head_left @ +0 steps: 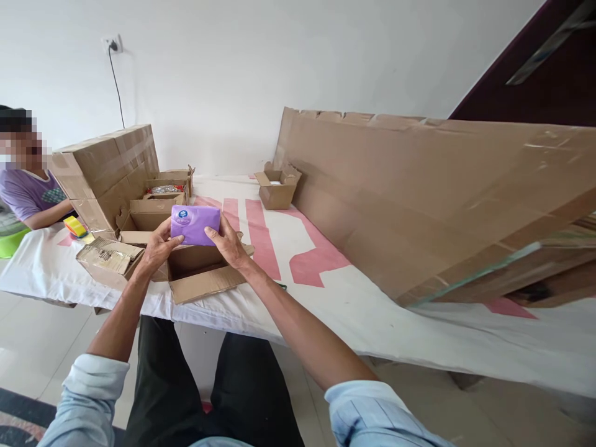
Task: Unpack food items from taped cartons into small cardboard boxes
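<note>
A purple soft packet (194, 223) with a round blue and white label is held up between both hands. My left hand (158, 247) grips its left end with thumb and fingers closed on it. My right hand (228, 243) grips the right end the same way. The packet hovers just above an open small cardboard box (205, 276) with its flaps spread, which lies on the white and pink cloth of the table (326, 292).
More open cartons (149, 214) and a large taped carton (109, 167) stand behind. A small open box (278, 186) sits further back. A long flat cardboard sheet (428, 198) leans at right. Another person sits at far left, near a yellow tape roll (74, 226).
</note>
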